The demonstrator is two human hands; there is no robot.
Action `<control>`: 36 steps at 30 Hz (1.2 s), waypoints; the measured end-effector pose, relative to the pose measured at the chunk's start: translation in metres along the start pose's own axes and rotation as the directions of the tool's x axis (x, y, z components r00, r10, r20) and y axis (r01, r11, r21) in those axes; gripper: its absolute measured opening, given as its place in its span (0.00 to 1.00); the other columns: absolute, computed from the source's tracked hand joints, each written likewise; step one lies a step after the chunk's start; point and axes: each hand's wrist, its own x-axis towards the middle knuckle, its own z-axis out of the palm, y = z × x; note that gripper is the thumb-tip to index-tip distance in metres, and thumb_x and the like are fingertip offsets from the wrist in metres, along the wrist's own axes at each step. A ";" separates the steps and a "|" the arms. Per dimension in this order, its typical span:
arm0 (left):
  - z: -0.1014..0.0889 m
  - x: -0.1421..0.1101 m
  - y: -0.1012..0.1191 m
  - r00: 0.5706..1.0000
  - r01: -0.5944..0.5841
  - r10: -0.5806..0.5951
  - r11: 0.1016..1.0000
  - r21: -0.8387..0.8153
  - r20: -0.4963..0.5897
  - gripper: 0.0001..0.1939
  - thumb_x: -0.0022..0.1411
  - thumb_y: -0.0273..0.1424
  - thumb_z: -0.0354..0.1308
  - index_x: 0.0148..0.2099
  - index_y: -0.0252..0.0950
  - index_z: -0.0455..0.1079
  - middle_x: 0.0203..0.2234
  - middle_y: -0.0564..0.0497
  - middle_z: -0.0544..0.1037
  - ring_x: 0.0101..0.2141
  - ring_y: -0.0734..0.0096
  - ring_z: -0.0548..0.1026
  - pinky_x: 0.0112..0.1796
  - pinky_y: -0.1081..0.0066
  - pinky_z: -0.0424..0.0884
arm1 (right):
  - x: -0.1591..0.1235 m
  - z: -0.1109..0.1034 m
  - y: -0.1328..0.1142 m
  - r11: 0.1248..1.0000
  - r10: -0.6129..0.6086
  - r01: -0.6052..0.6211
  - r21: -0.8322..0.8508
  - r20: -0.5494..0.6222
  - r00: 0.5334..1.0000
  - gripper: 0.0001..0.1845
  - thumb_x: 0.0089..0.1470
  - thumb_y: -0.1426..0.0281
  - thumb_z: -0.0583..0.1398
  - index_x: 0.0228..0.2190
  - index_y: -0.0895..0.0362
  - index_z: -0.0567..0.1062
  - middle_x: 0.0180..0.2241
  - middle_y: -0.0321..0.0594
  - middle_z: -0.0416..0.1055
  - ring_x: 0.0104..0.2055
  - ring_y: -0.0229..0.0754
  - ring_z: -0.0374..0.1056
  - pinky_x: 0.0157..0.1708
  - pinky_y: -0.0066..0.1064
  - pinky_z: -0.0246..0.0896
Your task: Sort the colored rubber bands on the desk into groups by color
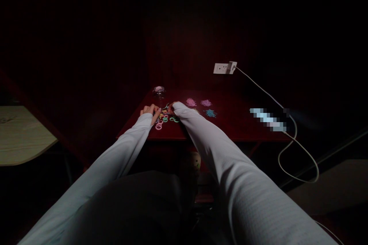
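A loose heap of small coloured rubber rings (163, 119) lies on a dark red table (230, 126). My left hand (151, 111) rests at the heap's left edge with its fingers curled down onto the rings. My right hand (171, 108) is mostly hidden by its pale sleeve; its fingertips seem pinched at the top of the heap. What either hand holds is too small and dark to make out. Sorted piles lie to the right: a pink pile (191, 102), a lilac pile (206, 103) and a teal pile (211, 113).
A small glass jar (158, 92) stands at the table's back left. A white wall socket (225, 67) holds a plug, and its white cable (299, 149) loops down past the table's right side. A pale tabletop (20, 134) is at the left. The room is very dark.
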 end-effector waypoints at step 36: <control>0.031 0.018 0.011 0.992 0.088 -0.008 0.766 -0.637 0.126 0.26 0.57 0.58 0.63 0.30 0.39 0.78 0.23 0.45 0.80 0.30 0.56 0.79 0.31 0.63 0.71 | -0.017 0.006 0.004 0.926 -0.048 0.029 0.377 0.041 0.998 0.18 0.41 0.70 0.77 0.34 0.60 0.80 0.22 0.30 0.73 0.24 0.32 0.65 0.26 0.21 0.60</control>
